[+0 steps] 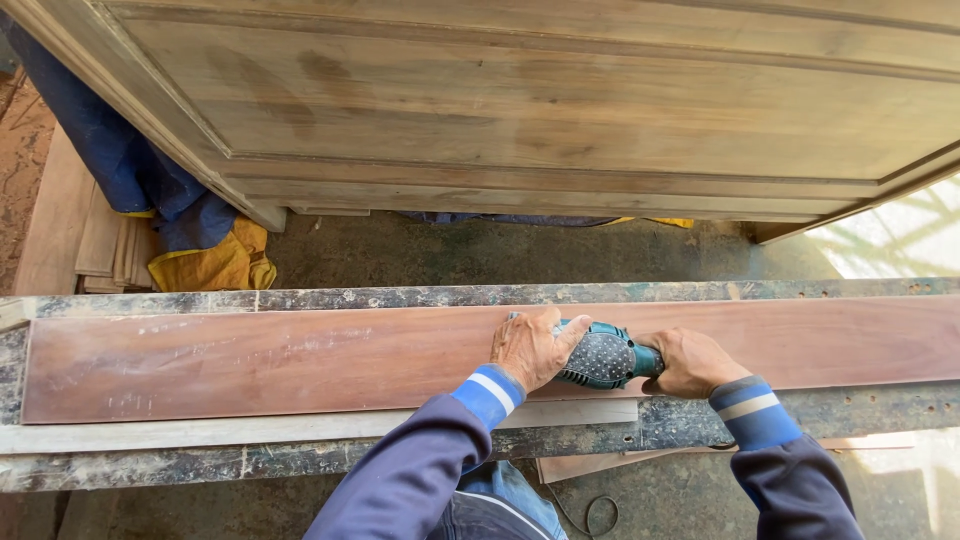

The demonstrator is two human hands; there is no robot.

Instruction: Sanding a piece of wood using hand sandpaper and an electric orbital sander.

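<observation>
While both hands clamp the teal sander mid-plank, left hand wrapped tight over its head, right hand closed round the handle, pale scuffs show leftward; the rightward stretch looks untouched.

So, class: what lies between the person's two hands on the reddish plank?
In the head view, a teal power sander sits between the left hand and right hand, both gripping it.

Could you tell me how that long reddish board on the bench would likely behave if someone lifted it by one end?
The reddish board is long and thin, so it would probably sag slightly and feel unwieldy. Lying flat, it shouldn't roll or tip. Its smooth face may slide on the pale strip beneath.
</observation>
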